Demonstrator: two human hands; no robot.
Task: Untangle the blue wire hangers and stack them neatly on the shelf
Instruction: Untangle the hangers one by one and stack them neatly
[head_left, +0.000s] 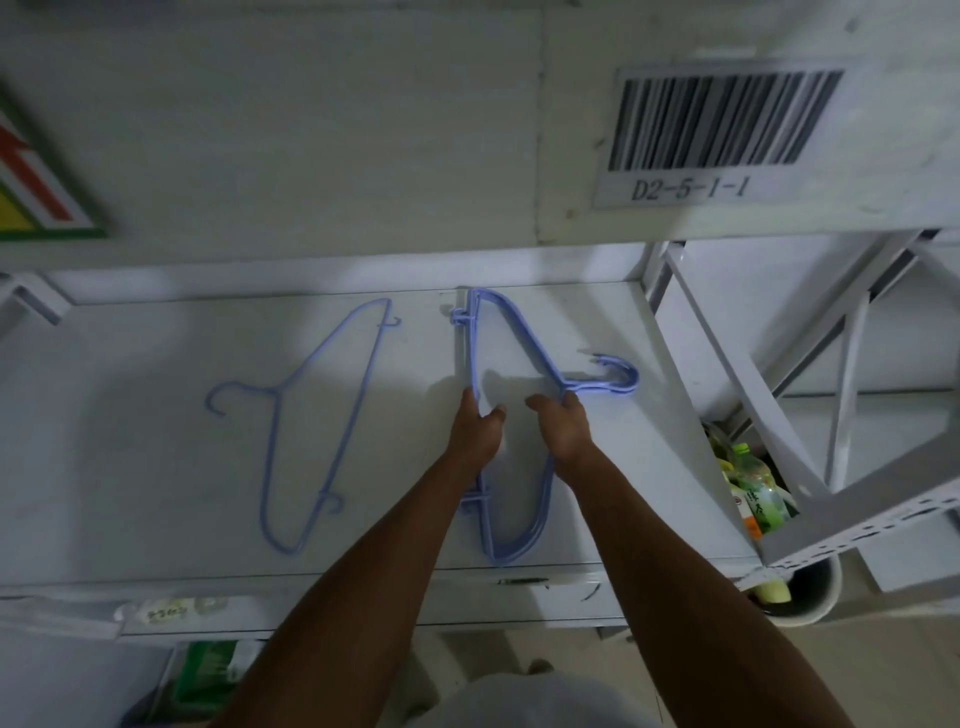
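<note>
Both hands were on the bundle of blue wire hangers (471, 353), on the right half of the white metal shelf (130, 441). Left hand (475, 431) curled round the long straight bars, right hand (563, 431) gripping the necks just under the hooks, so neither was free. Hooks of the bundle pointed right, wires lined up close. We couldn't tell if the bundle lay flat or was lifted a bit.

Step, as we judged it: squaring up the bundle, untangling mostly done. One single blue wire hanger (351, 415) lay flat on the shelf to the left, well apart from the bundle, its hook pointing left, the opposite way. Task looked near its end, not finished.

Next move, our guess: let go with one hand, take the single hanger, turn it so the hook faces right, and lay it on top with bars and hooks aligned. The wire is thin and the little side hooks catch easily, so it would need lowering straight, not sliding across.

Surface: painted white, scuffed, bright patch in the middle, dim at the edges. The wall behind carried a black-and-white barcode label (722, 124) reading D2-5-1-1 and, far left, a green-edged sign with a red arrow (36, 176), blurred. Right of the shelf were white diagonal frame braces (737, 358), and below them what looked like a round white bin (815, 597) with plastic bottles (748, 483).
</note>
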